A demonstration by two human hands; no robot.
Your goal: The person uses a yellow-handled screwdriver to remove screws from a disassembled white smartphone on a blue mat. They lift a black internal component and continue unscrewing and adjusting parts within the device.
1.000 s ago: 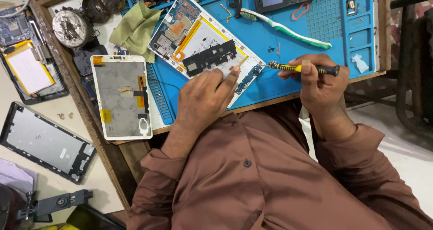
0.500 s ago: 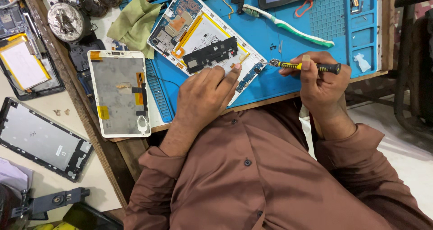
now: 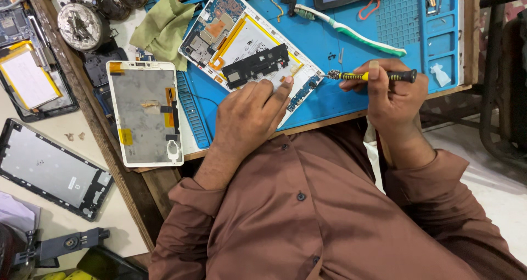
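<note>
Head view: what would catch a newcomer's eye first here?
An opened tablet, its insides bared, lies tilted on the blue work mat; the left hand presses on its near edge. The right hand holds a yellow-and-black screwdriver, tip at the tablet's right corner. A detached white back cover lies left of the mat.

Opened tablet (image 3: 250,49) on mat (image 3: 351,55); back cover (image 3: 144,112) left, toothbrush (image 3: 351,30) right.

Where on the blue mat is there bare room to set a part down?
Bare blue mat lies between the toothbrush and the screwdriver, right of the opened tablet. The upper left is crowded: green cloth, back cover, round parts.
</note>
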